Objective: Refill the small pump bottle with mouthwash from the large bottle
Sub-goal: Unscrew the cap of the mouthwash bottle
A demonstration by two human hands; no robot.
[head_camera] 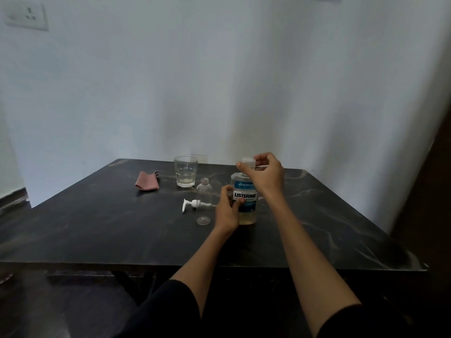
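Note:
The large mouthwash bottle (246,206) stands upright on the dark table (122,228), with a blue and white label and pale yellow liquid low inside. My left hand (228,211) grips its body from the left. My right hand (264,173) pinches the clear cap (248,161) on top of it. Just left of it stands the small clear bottle (204,201), uncapped and looking empty. Its white pump head (194,205) lies on the table beside it, partly behind it.
A clear drinking glass (185,174) with a little liquid stands behind the small bottle. A folded pink cloth (147,181) lies to the left of the glass. White walls close off the back and right.

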